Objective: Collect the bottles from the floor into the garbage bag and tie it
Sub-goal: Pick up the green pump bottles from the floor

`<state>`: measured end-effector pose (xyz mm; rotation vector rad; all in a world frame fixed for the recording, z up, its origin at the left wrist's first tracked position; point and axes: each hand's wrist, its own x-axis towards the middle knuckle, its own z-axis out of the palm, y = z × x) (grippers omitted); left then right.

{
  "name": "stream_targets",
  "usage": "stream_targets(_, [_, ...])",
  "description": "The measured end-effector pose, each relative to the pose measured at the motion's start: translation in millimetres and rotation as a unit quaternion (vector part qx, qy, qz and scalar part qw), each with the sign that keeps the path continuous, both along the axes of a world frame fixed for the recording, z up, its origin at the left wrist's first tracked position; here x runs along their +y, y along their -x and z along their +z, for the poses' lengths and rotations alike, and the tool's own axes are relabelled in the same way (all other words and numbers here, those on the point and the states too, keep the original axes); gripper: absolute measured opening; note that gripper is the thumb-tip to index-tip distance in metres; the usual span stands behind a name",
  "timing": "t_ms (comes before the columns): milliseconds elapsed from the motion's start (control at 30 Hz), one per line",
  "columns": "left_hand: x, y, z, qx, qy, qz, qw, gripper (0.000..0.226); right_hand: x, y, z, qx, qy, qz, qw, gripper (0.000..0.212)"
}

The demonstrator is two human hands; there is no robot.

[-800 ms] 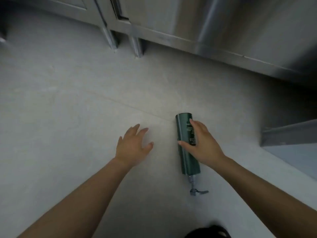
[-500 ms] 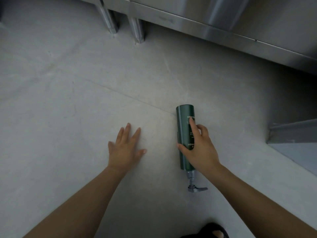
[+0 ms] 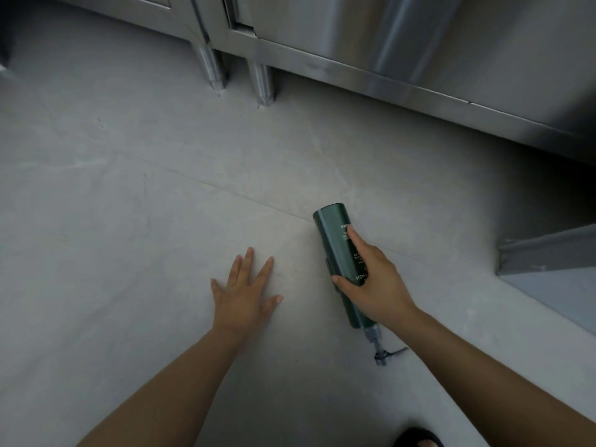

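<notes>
The right hand [image 3: 371, 282] wraps around a dark green cylindrical pump bottle [image 3: 338, 250] lying on the grey tiled floor [image 3: 129, 221]; the left hand [image 3: 245, 295] rests flat, fingers spread, just beside it.

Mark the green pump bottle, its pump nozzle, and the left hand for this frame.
green pump bottle [image 3: 332, 233]: head view, upper body near its flat base.
pump nozzle [image 3: 382, 354]: head view, grey pump head.
left hand [image 3: 245, 296]: head view, back of the hand.
</notes>
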<state>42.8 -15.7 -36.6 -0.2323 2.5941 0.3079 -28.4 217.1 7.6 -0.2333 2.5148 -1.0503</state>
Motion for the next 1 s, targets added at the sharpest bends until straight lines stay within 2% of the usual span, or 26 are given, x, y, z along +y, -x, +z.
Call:
stream_targets(133, [-20, 8, 20, -0.034, -0.021, -0.059, 0.997, 0.065, -2, 18, 40, 0.027, -0.028, 0.024, 0.999, 0.091])
stream_targets(300, [-46, 19, 123, -0.011, -0.060, -0.050, 0.997, 0.061, -13, 36, 149, 0.050, -0.091, 0.027, 0.994, 0.090])
stream_targets(433, [-60, 18, 258, 0.054, -0.122, 0.003, 0.991, 0.061, -36, 20, 261, 0.044, -0.078, 0.020, 0.996, 0.089])
stream_targets(567, [-76, 13, 424, 0.110, -0.157, 0.041, 0.981, 0.060, -64, 3, 398, 0.057, -0.026, 0.043, 0.997, 0.089])
stream_targets(800, [-97, -24, 708, 0.178, -0.103, 0.103, 0.973, 0.061, -113, -10, 658, 0.059, 0.067, 0.096, 0.991, 0.087])
stream_targets(900, [-105, -55, 799, 0.217, -0.091, 0.171, 0.957, 0.063, -137, -18, 741, 0.068, 0.088, 0.145, 0.983, 0.084])
stream_targets(1000, [-113, -91, 863, 0.243, -0.061, 0.218, 0.943, 0.070, -162, -28, 799, 0.077, 0.110, 0.195, 0.972, 0.084])
